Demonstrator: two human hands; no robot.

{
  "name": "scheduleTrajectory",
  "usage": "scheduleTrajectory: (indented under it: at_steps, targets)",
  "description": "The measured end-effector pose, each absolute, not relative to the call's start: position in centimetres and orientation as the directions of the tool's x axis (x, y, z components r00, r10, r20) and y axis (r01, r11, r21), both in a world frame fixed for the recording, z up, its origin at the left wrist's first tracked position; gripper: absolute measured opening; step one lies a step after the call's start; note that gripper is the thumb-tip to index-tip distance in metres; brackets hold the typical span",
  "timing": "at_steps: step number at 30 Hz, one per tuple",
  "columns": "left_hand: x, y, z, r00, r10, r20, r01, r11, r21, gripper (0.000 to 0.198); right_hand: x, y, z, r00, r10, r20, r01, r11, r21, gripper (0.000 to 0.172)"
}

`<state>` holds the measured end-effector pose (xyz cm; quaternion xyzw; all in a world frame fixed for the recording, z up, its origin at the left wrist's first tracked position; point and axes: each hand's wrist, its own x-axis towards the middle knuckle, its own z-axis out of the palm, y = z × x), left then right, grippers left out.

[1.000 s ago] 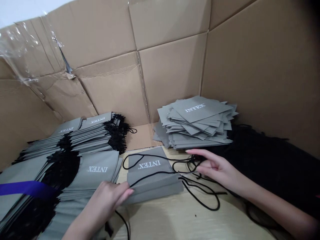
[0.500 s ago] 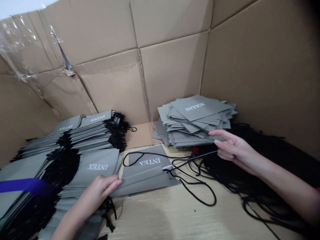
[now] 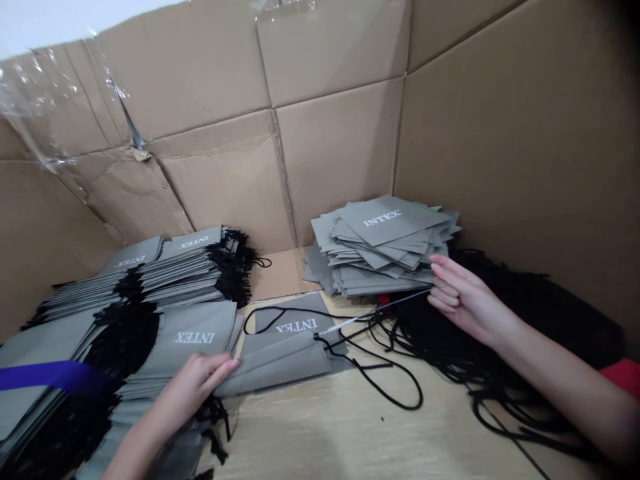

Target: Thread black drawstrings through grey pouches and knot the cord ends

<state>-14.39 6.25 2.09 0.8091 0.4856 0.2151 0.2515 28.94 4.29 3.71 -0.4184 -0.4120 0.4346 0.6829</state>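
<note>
The flat left hand (image 3: 195, 383) is pinning a grey bag (image 3: 275, 357) on the bench (image 3: 300, 433), the right hand (image 3: 463, 297) is pinching a thin rod (image 3: 380, 309) at its hem, with corded bags (image 3: 175, 340) done at left and an uncorded stack (image 3: 380, 223) remaining at right.

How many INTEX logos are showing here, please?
5: one on the right pile, two on rear left stacks, one on the front left stack, one on the loose bag; more may be hidden.

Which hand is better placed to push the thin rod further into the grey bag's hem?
Right, probably: the right hand holds the thin rod, whose white end reaches the grey bag's hem; the left hand rests on the bag.
</note>
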Motion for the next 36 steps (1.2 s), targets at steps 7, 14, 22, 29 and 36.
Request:
scheduleTrajectory:
  at_steps: [7,14,22,29,36]
  targets:
    - [-15.9,6.4,1.9,0.386,0.911,0.143,0.735,-0.398,0.550,0.042,29.7,4.3,3.7,0.300,0.933,0.201,-0.283,0.288,-0.915,0.009]
    - [-15.6,5.9,2.8,0.448,0.888,0.100,0.835,-0.456,0.308,0.040,29.3,4.1,3.7,0.270,0.947,0.175,-0.327,0.261,-0.908,0.011]
    - [-9.4,3.7,4.5,0.657,0.681,0.324,0.714,-0.699,0.022,0.053,28.6,4.2,3.5,0.245,0.955,0.166,-0.377,0.252,-0.891,0.016]
    - [-2.3,2.8,4.4,0.581,0.797,0.162,0.753,-0.603,0.263,0.029,27.8,3.8,3.6,0.211,0.964,0.163,-0.361,0.232,-0.903,0.014]
    - [-3.5,2.5,2.6,0.608,0.788,0.101,0.662,-0.573,0.484,0.022,27.0,4.4,2.6,0.023,0.997,0.070,-0.248,0.073,-0.966,0.024]
